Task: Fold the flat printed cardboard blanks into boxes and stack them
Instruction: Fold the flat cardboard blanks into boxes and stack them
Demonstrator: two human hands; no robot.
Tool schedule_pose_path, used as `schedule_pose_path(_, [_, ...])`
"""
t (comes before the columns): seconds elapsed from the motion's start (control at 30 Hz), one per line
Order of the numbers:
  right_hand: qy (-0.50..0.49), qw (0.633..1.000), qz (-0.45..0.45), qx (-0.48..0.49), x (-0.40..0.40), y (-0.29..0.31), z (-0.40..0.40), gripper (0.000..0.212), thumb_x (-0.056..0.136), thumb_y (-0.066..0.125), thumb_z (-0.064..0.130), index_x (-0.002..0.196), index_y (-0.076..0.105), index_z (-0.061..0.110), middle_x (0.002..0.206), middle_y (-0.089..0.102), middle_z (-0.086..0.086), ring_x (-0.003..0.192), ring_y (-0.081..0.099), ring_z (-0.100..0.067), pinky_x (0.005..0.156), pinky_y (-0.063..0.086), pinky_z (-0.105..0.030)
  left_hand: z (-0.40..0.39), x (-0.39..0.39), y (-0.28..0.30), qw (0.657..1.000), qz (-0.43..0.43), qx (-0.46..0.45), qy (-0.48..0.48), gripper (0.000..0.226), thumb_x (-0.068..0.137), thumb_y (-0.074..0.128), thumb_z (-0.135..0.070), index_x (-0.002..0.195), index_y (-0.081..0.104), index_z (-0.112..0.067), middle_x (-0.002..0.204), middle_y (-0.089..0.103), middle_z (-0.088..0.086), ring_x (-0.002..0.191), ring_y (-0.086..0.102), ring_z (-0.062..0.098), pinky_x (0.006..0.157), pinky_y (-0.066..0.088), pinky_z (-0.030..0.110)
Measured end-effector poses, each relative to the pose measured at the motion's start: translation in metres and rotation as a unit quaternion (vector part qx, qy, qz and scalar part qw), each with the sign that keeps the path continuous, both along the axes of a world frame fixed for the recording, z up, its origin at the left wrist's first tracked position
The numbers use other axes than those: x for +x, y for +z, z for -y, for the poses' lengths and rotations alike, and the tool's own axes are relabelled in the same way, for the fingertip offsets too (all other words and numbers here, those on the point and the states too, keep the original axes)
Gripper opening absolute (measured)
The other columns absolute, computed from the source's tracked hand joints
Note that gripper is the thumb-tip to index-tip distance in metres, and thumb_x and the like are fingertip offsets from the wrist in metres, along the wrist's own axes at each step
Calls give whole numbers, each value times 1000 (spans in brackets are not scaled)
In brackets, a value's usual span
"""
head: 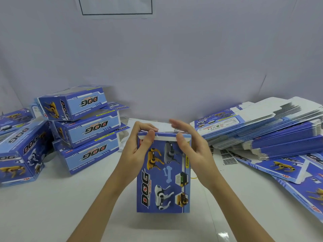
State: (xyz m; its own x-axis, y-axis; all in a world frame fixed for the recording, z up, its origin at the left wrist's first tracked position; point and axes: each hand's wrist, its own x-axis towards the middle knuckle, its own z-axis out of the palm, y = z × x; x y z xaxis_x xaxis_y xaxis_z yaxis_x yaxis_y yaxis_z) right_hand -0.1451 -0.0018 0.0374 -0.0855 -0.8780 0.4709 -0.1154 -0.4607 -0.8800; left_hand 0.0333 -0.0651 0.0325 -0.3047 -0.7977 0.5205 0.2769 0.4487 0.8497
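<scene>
A blue printed box (162, 180) with dog pictures stands on end in the middle of the white table (70, 206). My left hand (138, 145) grips its upper left corner, thumb on the front face and fingers curled over the top edge. My right hand (190, 145) holds the upper right corner, thumb on the front and fingers stretched over the white top flap (164, 127). Three folded boxes (87, 130) lie stacked at the left. A thick pile of flat blanks (262, 130) sits at the right.
More folded boxes (19, 154) crowd the far left edge. Loose flat blanks (288, 170) spread over the right front of the table. A grey backdrop (174, 58) closes off the rear. Bare table surface lies in front of the box.
</scene>
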Motion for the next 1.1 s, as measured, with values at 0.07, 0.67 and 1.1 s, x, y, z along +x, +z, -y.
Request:
schedule_pose_path(0.07, [21,998,-31,49,-5,-1,3,65,98,64,48,157,37,41,149,56,5,132,62,-12,99,59,-32,0,1,0,999,-21,-12,32,46,95,58,-60,117,57,-20,118,68,-4,108,73,25,71,64,32])
schedule_pose_path(0.67, [-79,993,-60,-59,12,-15,10,41,106,45,49,133,69,28,132,60,1,126,60,-18,96,56,-31,14,4,-14,989,96,60,99,117,53,92,-63,150,27,-55,128,63,-22,112,67,-1,76,62,24])
schedule_pose_path(1.1, [28,990,21,137,-14,-18,17,76,93,77,40,150,34,67,133,69,-4,114,74,-21,81,65,-38,30,13,-15,974,29,222,26,79,75,68,-78,145,36,-63,113,74,-26,100,76,10,87,60,47])
